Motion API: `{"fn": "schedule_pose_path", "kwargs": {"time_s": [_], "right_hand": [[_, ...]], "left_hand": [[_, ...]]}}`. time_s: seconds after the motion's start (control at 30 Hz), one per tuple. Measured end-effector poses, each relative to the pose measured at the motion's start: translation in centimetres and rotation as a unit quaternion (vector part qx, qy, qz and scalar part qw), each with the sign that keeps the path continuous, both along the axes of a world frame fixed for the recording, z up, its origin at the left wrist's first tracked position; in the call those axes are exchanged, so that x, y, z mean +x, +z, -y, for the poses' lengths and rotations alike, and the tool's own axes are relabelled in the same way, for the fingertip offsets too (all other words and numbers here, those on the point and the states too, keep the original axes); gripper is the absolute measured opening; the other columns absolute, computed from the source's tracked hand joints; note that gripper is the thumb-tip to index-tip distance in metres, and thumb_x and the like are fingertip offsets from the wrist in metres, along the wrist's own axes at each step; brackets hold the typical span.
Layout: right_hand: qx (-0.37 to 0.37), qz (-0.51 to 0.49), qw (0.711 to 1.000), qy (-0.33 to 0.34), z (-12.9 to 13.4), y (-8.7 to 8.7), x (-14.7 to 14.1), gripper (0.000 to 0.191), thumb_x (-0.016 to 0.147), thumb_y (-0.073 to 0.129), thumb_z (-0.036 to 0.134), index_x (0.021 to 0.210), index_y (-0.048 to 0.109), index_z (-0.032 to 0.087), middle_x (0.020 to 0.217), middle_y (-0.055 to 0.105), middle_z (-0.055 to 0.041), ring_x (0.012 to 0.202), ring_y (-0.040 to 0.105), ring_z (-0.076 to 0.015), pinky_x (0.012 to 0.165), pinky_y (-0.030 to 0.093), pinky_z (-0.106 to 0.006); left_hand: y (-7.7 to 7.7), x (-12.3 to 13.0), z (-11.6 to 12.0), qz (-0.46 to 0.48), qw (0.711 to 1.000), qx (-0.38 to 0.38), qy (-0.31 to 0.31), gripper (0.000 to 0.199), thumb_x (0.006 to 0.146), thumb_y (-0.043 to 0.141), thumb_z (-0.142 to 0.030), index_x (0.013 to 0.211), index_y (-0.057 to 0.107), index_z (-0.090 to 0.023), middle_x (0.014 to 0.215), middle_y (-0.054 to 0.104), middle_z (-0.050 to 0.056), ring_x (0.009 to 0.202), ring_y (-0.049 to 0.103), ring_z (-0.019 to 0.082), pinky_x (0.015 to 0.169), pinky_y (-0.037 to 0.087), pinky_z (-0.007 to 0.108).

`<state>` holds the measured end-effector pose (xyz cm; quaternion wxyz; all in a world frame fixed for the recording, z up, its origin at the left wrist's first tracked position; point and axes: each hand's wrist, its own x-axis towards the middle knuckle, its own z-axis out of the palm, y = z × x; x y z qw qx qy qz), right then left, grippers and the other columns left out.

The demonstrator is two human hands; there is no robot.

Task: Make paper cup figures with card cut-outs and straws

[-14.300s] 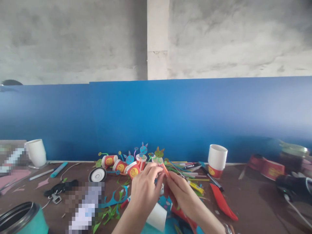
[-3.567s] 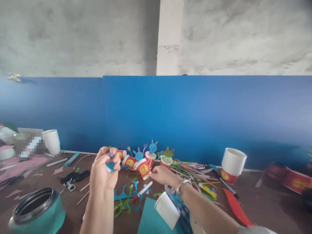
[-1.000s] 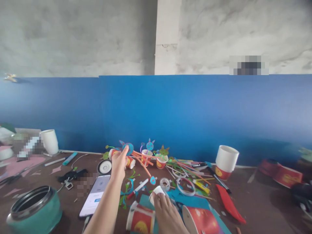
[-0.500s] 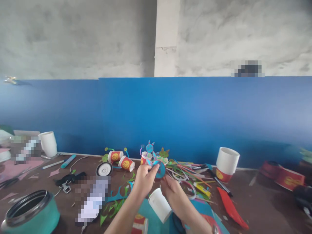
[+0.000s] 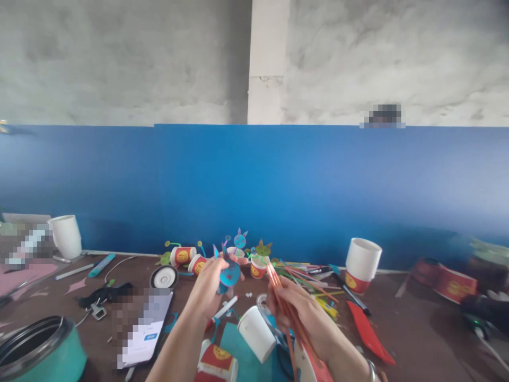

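Observation:
My left hand (image 5: 210, 286) is closed on a blue paper rabbit cutout (image 5: 229, 275) with pointed ears, held upright above the table. To its right, my right hand (image 5: 292, 302) grips a bundle of long thin orange sticks (image 5: 273, 278), whose upper ends poke out past the fingers and whose lower ends hang towards me. A white paper cup (image 5: 256, 334) lies tilted between my forearms. Nearer to me lies a red and white paper cup (image 5: 217, 363). Behind my hands stand cups bearing a small blue rabbit face (image 5: 239, 241) and a green cat-like face (image 5: 263, 248).
Loose colored sticks (image 5: 318, 281) lie behind my right hand. Stacked paper cups (image 5: 361, 265) and a red strip (image 5: 369, 334) are on the right. At left are a phone (image 5: 153, 329), a round lid (image 5: 163, 277) and a teal container (image 5: 59, 355). A blue partition (image 5: 278, 180) rises behind.
My hands have moved apart, the left one leftward with the rabbit cutout. My right hand has left the cutout and now shows orange sticks in its grip. The view has shifted slightly.

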<state>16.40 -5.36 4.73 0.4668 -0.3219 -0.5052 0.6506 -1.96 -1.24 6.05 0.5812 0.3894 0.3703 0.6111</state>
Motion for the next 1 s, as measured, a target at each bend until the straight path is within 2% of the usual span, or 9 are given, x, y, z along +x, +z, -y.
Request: {"fn": "schedule_pose_path", "kwargs": {"time_s": [0.13,0.23,0.4,0.47,0.53,0.6,0.7,0.87,1.0], "right_hand": [[-0.007,-0.022,0.994,-0.106,-0.3,0.0,0.0,0.029,0.068,0.073,0.041,0.082,0.064,0.017,0.07,0.062,0.0003,0.061,0.056,-0.0119,0.059,0.043,-0.021],[0.001,-0.017,0.987,-0.162,-0.4,0.1,0.1,0.032,0.064,0.076,0.042,0.083,0.068,0.018,0.071,0.065,-0.0012,0.066,0.06,-0.0158,0.064,0.047,-0.025],[0.074,0.091,0.975,-0.189,-1.4,-0.1,0.7,0.036,0.078,0.059,0.049,0.087,0.067,0.015,0.08,0.069,-0.006,0.081,0.063,-0.0216,0.074,0.048,-0.03],[0.116,0.279,0.933,-0.197,-2.0,-0.9,1.3,0.039,0.09,0.037,0.043,0.097,0.064,0.015,0.086,0.069,-0.0075,0.082,0.063,-0.0205,0.073,0.048,-0.03],[0.156,0.526,0.822,-0.156,-2.4,-2.3,1.8,0.032,0.089,0.034,0.029,0.098,0.062,0.016,0.085,0.07,-0.0082,0.081,0.064,-0.0206,0.073,0.047,-0.031],[0.16,0.62,0.761,-0.106,-2.3,-3.8,1.8,0.019,0.072,0.055,0.017,0.087,0.066,0.015,0.082,0.071,-0.0129,0.085,0.065,-0.0277,0.078,0.046,-0.038],[0.144,0.695,0.702,-0.052,-1.8,-6.0,0.7,0.048,0.047,0.062,-0.001,0.093,0.067,0.009,0.087,0.07,-0.0228,0.087,0.066,-0.0394,0.076,0.047,-0.046],[0.157,0.749,0.643,-0.002,-1.8,-7.1,-0.6,0.048,0.044,0.061,-0.004,0.088,0.068,0.016,0.092,0.072,-0.0186,0.09,0.067,-0.0365,0.077,0.05,-0.043],[0.188,0.732,0.654,-0.016,-2.4,-6.5,0.9,0.037,0.048,0.058,0.002,0.082,0.066,0.017,0.091,0.072,-0.0142,0.089,0.066,-0.0327,0.074,0.046,-0.035]], "left_hand": [[-1.2,2.6,0.1,-0.036,0.999,-0.002,-0.039,0.008,0.053,0.051,-0.018,0.061,0.051,-0.018,0.047,0.047,-0.006,0.039,0.042,0.008,0.038,0.029,0.018],[-1.8,3.9,0.5,-0.083,0.993,0.006,-0.086,0.011,0.061,0.057,-0.027,0.06,0.055,-0.017,0.044,0.042,-0.007,0.036,0.034,0.006,0.036,0.024,0.018],[-1.7,4.6,1.3,-0.136,0.981,0.034,-0.132,0.03,0.061,0.075,-0.039,0.074,0.065,-0.014,0.051,0.055,-0.003,0.042,0.043,0.008,0.041,0.032,0.019],[-1.6,4.2,1.1,-0.118,0.987,0.026,-0.102,0.03,0.061,0.075,-0.037,0.077,0.066,-0.014,0.055,0.059,-0.001,0.045,0.047,0.009,0.044,0.036,0.02],[-1.5,3.6,0.6,-0.111,0.99,0.021,-0.082,0.026,0.061,0.074,-0.033,0.078,0.066,-0.014,0.054,0.058,-0.002,0.043,0.044,0.007,0.044,0.035,0.019],[-1.5,3.0,0.2,-0.111,0.991,0.013,-0.078,0.023,0.062,0.072,-0.029,0.078,0.066,-0.013,0.049,0.054,-0.004,0.038,0.036,0.004,0.039,0.028,0.017],[-1.4,2.5,-0.2,-0.098,0.991,-0.005,-0.092,0.02,0.063,0.069,-0.029,0.074,0.064,-0.014,0.041,0.045,-0.006,0.035,0.031,0.004,0.035,0.021,0.016],[-1.3,2.5,-0.1,-0.084,0.991,0.002,-0.106,0.025,0.06,0.071,-0.035,0.07,0.06,-0.014,0.048,0.051,-0.004,0.035,0.033,0.004,0.033,0.019,0.017],[-1.2,2.4,-0.3,-0.084,0.991,0.018,-0.106,0.043,0.063,0.068,-0.046,0.09,0.061,-0.014,0.057,0.056,-0.003,0.036,0.037,0.005,0.033,0.023,0.017]]}}
